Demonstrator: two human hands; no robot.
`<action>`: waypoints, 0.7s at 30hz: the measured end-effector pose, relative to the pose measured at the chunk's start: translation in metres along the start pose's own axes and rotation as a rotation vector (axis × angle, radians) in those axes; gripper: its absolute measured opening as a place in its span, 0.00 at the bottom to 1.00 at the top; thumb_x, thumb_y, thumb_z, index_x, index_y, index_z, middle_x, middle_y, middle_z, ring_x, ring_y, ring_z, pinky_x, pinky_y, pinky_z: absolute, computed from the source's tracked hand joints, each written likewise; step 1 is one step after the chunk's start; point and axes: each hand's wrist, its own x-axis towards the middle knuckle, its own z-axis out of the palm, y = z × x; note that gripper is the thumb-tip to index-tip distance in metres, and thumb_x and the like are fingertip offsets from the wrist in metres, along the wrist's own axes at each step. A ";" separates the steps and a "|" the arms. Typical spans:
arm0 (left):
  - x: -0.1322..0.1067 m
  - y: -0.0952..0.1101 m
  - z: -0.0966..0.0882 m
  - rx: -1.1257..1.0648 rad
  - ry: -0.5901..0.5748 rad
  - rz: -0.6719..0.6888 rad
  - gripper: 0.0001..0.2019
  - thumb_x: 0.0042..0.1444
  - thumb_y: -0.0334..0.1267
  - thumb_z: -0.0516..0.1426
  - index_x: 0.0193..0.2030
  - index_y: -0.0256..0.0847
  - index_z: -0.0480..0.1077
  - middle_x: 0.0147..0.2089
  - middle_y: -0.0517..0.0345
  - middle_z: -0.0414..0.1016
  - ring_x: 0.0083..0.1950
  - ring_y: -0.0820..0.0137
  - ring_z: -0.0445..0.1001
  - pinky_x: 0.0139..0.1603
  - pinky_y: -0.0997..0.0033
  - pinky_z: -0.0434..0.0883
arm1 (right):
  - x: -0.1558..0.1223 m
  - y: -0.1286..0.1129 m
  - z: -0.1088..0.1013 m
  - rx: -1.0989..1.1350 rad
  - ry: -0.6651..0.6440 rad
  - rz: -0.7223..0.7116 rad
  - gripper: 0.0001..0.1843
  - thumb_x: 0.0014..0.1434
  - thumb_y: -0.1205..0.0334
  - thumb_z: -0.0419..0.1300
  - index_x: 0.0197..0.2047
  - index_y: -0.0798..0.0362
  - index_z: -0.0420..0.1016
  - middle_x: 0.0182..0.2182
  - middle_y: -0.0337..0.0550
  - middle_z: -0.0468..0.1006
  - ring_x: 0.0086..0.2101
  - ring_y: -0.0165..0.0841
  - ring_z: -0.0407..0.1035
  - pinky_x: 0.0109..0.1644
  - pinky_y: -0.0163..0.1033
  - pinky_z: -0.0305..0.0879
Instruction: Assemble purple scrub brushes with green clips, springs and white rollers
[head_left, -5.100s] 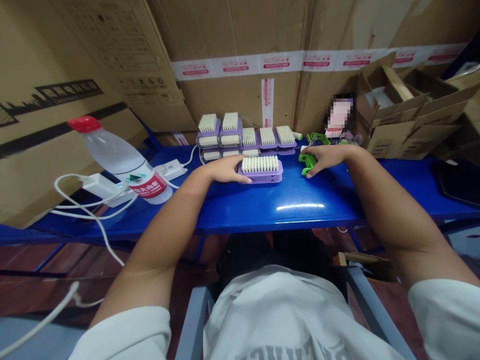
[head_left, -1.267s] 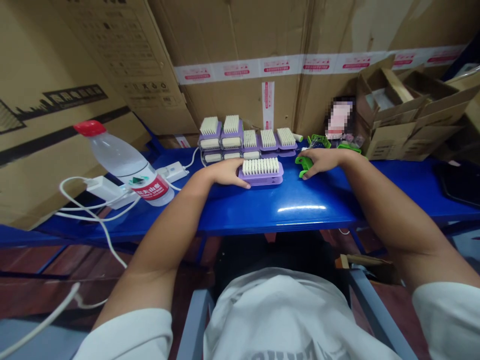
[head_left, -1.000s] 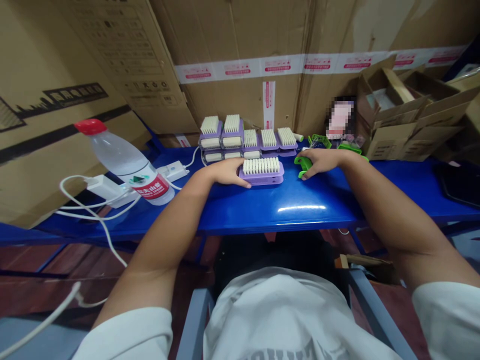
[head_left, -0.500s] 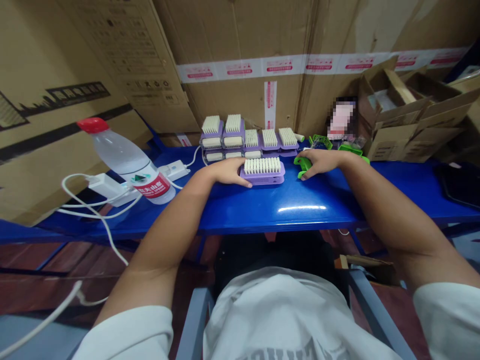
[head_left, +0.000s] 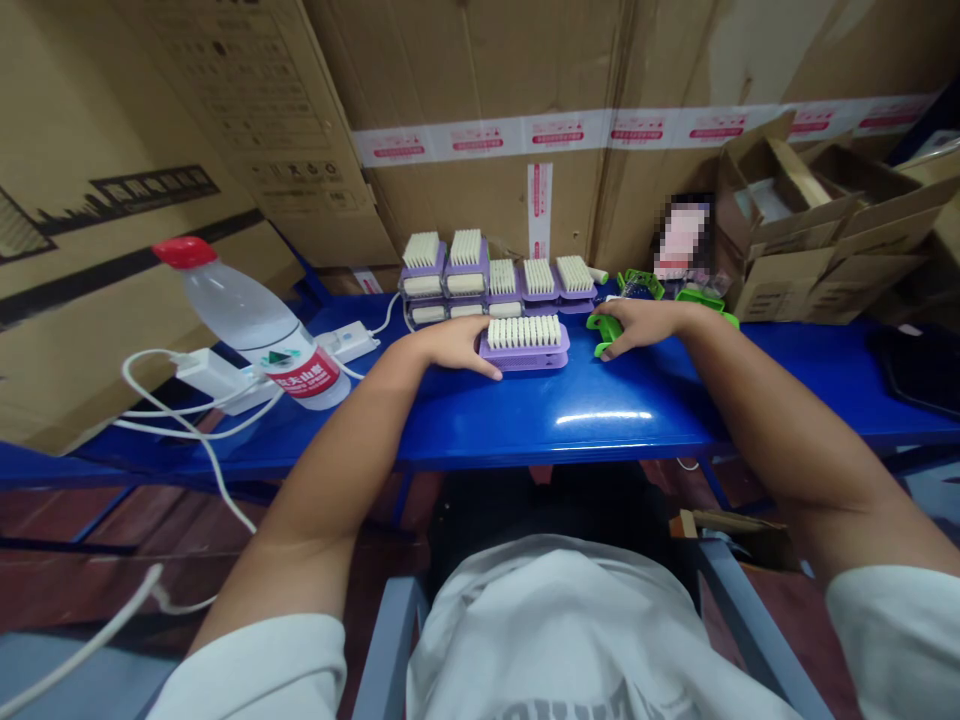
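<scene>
On the blue table lies a purple brush (head_left: 525, 357) with pale bristles facing up. My left hand (head_left: 456, 343) grips its left end, thumb along the near side and the other fingers hidden behind it. To the right, my right hand (head_left: 640, 322) is closed around a bright green curved plastic piece (head_left: 606, 330), which rests at the tabletop. The hand covers part of that piece. Behind the brush, more purple brushes (head_left: 465, 265) with white bristles stand in a stacked row, some bristles up and some facing me.
A water bottle with a red cap (head_left: 259, 325) leans at the left, beside white power adapters (head_left: 214, 372) and cables. At the back right are green plastic parts (head_left: 701, 298), a phone (head_left: 684, 237) and open cardboard boxes (head_left: 795, 280). Large cardboard sheets (head_left: 480, 70) wall the back.
</scene>
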 end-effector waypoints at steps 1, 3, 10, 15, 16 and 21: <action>0.000 -0.001 0.000 -0.016 0.003 0.018 0.57 0.46 0.63 0.78 0.81 0.46 0.71 0.84 0.44 0.75 0.81 0.41 0.77 0.83 0.50 0.72 | 0.000 0.000 0.000 -0.002 0.000 0.001 0.60 0.48 0.34 0.80 0.78 0.55 0.78 0.73 0.62 0.81 0.69 0.65 0.78 0.80 0.63 0.72; 0.001 -0.004 0.001 -0.051 0.007 0.049 0.59 0.43 0.63 0.79 0.82 0.47 0.71 0.85 0.44 0.74 0.82 0.40 0.76 0.84 0.49 0.71 | 0.000 -0.001 0.000 -0.004 0.000 0.001 0.60 0.48 0.34 0.79 0.77 0.55 0.78 0.73 0.62 0.81 0.68 0.65 0.79 0.80 0.63 0.72; 0.001 -0.006 0.002 -0.044 0.011 0.015 0.60 0.45 0.66 0.77 0.82 0.46 0.69 0.85 0.42 0.73 0.82 0.38 0.75 0.85 0.45 0.69 | 0.000 -0.001 0.000 -0.012 -0.001 -0.013 0.58 0.50 0.36 0.79 0.77 0.58 0.77 0.73 0.65 0.81 0.68 0.68 0.78 0.80 0.65 0.71; -0.002 -0.001 0.000 -0.025 0.019 0.000 0.61 0.43 0.67 0.77 0.83 0.46 0.68 0.85 0.40 0.72 0.81 0.37 0.76 0.82 0.45 0.72 | 0.001 0.002 0.001 -0.007 0.009 -0.021 0.56 0.50 0.36 0.80 0.76 0.54 0.79 0.71 0.61 0.83 0.67 0.67 0.80 0.79 0.66 0.73; -0.003 -0.002 -0.001 -0.024 0.024 -0.016 0.62 0.44 0.68 0.77 0.83 0.45 0.67 0.83 0.39 0.74 0.79 0.37 0.78 0.79 0.46 0.74 | 0.001 0.002 0.001 -0.008 0.013 -0.021 0.55 0.50 0.36 0.80 0.75 0.53 0.79 0.71 0.61 0.83 0.67 0.66 0.80 0.78 0.66 0.73; -0.009 -0.019 -0.012 -0.081 0.184 -0.016 0.44 0.67 0.70 0.58 0.77 0.37 0.71 0.69 0.36 0.82 0.67 0.44 0.84 0.69 0.44 0.80 | 0.002 0.004 0.002 -0.009 0.017 -0.026 0.55 0.50 0.36 0.80 0.75 0.53 0.79 0.71 0.60 0.84 0.67 0.66 0.80 0.79 0.66 0.73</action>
